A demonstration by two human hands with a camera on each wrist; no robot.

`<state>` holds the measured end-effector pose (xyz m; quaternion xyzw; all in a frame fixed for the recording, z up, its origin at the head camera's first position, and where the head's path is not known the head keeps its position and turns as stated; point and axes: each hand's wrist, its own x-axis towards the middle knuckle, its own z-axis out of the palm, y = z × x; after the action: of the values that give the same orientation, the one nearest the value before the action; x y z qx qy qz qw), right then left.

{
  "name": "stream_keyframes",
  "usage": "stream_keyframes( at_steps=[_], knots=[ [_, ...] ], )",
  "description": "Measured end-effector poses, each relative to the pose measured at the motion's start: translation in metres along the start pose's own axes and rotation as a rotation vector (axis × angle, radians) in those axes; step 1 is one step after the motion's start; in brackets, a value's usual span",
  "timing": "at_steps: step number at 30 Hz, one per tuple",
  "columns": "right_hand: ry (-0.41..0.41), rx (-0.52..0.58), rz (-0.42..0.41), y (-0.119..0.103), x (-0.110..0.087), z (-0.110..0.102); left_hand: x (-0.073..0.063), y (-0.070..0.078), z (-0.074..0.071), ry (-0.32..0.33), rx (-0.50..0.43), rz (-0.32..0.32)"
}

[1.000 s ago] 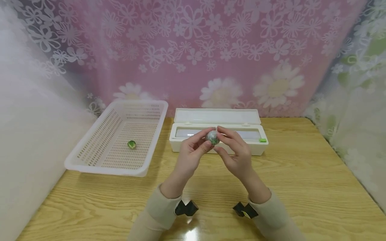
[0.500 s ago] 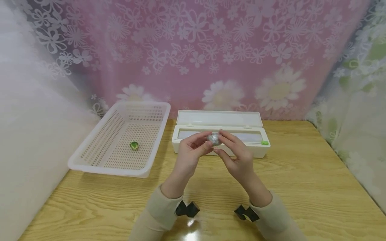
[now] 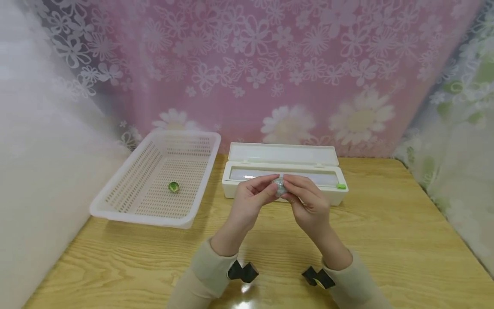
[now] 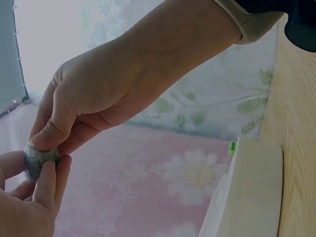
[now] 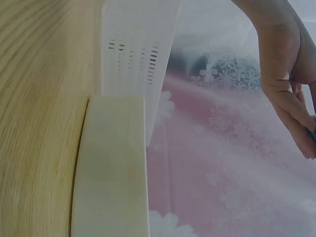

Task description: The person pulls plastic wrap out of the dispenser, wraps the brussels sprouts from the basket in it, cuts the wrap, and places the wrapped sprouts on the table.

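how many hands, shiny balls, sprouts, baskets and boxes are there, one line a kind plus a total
Hands (left hand, right hand): 2
Shiny ball: 1
Sprout: 1
Basket: 1
Box: 1
Total: 6

Shiny ball, smooth plastic box, plastic basket, glossy wood-grain table, matt cloth sleeve
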<state>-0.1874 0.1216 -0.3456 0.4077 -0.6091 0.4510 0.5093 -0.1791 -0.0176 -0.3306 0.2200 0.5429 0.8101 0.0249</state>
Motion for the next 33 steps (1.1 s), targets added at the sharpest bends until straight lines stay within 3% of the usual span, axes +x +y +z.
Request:
stream_keyframes(
  at_steps=[6,9,13,18,23,33],
  knots=[
    [0.002,-0.007,-0.061,0.004,0.001,-0.002,0.003,-0.006,0.001,-0.021,0.032,0.081],
    [-0.013,-0.013,-0.049,0.004,0.003,-0.003,0.002,-0.007,0.001,-0.046,0.038,0.097],
    [-0.053,0.016,0.051,0.002,0.006,-0.006,0.000,-0.006,0.002,-0.079,0.026,0.123],
    [-0.107,0.174,0.209,-0.004,0.006,-0.010,-0.003,-0.005,0.004,-0.050,-0.003,0.138],
    [-0.138,0.145,0.266,-0.005,0.007,-0.011,-0.004,-0.004,0.004,-0.055,-0.018,0.113],
    [-0.159,0.101,0.174,-0.002,0.003,-0.011,-0.002,-0.001,0.000,-0.018,-0.014,0.008]
  ],
)
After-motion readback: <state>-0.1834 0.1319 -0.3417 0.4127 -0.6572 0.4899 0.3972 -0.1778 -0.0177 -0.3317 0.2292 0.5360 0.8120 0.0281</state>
